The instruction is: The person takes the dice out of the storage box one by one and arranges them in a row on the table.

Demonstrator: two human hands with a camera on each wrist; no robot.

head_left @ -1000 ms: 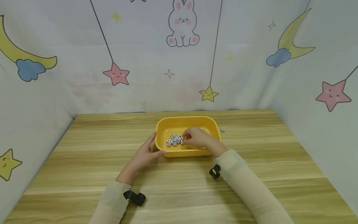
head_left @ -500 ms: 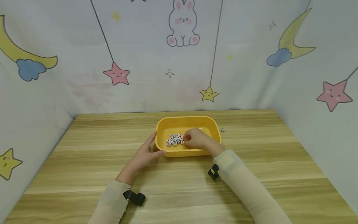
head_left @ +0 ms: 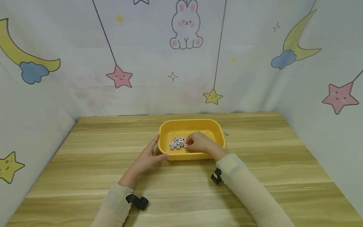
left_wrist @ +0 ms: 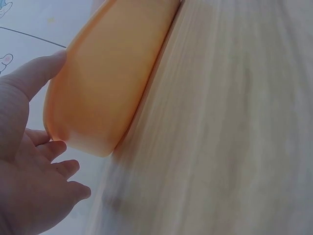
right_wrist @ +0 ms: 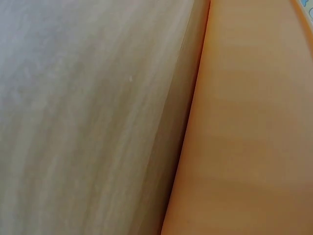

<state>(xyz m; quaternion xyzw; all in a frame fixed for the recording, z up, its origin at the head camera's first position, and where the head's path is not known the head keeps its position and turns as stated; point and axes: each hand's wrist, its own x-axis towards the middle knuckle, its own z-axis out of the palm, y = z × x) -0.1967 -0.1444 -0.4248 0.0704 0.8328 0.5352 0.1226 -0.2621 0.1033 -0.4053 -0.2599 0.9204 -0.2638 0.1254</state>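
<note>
A yellow rectangular box point(head_left: 195, 155) stands on the table. In its left half lies a small heap of white dice point(head_left: 178, 142) with red and blue pips. My left hand point(head_left: 145, 160) spans the box's near left corner, thumb on the near rim and a forefinger along the left side. From the left wrist view, the thumb point(left_wrist: 41, 73) lies against the wall and the other fingers are spread loosely. My right hand point(head_left: 200, 142) reaches over the near rim into the box, fingers curled low beside the right edge of the heap. Its fingertips are partly hidden; I cannot tell whether they hold a die.
One single die point(head_left: 227, 133) lies on the wooden table point(head_left: 181, 192) just right of the box. A white curtain point(head_left: 147, 56) printed with stars, moons and a rabbit hangs behind and at the sides. The right wrist view is filled by table and box wall.
My right hand has lowered slightly inside the box, its fingertips drawn a little back from the heap. The left hand, the box and the lone die keep their places.
</note>
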